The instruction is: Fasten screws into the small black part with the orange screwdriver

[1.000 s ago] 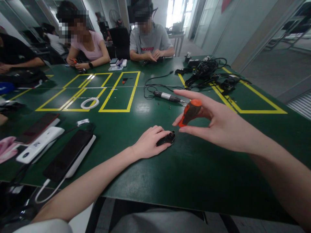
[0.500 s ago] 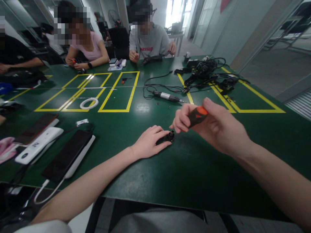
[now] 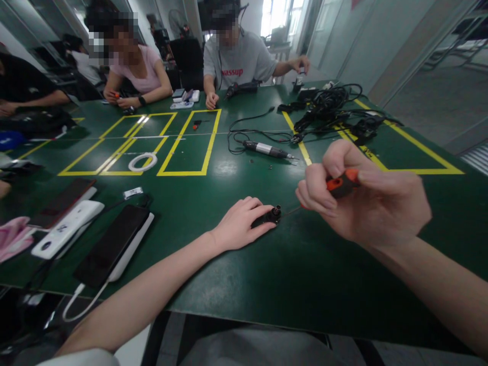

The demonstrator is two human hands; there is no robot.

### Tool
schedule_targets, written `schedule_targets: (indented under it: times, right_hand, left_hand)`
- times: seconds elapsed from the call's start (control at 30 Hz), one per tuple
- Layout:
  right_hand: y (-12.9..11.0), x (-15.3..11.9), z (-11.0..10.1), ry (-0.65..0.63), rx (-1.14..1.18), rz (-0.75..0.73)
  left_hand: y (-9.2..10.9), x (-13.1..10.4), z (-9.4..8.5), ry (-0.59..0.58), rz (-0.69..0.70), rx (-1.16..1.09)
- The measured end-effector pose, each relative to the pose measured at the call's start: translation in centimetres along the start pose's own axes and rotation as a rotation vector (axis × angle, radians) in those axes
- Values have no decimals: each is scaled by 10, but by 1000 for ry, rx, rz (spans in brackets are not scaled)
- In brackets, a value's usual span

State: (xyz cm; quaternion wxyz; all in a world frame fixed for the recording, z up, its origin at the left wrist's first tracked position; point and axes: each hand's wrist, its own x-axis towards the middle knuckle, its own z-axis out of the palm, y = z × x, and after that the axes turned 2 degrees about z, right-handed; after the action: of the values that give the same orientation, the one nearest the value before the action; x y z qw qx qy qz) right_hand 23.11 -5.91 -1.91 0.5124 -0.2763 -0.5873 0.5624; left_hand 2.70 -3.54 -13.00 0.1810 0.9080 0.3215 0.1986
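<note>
My left hand rests on the green table, its fingers wrapped round a small black part with a round metal-ended stub pointing up. The hand covers most of that part, so its kind does not show. In my right hand is a screwdriver with an orange and dark grey handle, held above the table to the right. Its thin shaft slants down to the left, and the tip is at or very near the side of the black part; contact cannot be made out.
An electric screwdriver with a cable lies beyond my hands, near tiny loose bits. Tangled black cables sit back right. At left are a white tape ring, a phone and a power strip. Co-workers sit opposite.
My right hand has moved right with the screwdriver, whose shaft now shows pointing at the black part. My left hand keeps its hold. The co-worker opposite has reached out toward the black adapters.
</note>
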Motion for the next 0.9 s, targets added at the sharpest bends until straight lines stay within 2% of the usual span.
schedule_targets:
  times: [0.17, 0.37, 0.53, 0.7, 0.9]
  right_hand:
    - [-4, 5, -3, 10, -27, -41]
    - [-5, 1, -4, 45, -29, 45]
    - [-4, 3, -2, -4, -35, 13]
    - [1, -1, -3, -124, 125, 12]
    - [1, -2, -3, -89, 101, -9]
  left_hand:
    - [1, 0, 1, -11, -6, -13]
    - [2, 0, 2, -15, -14, -21]
    - [3, -1, 2, -5, -11, -25]
    - [3, -1, 2, -4, -12, -27]
    - [3, -1, 3, -9, -11, -20]
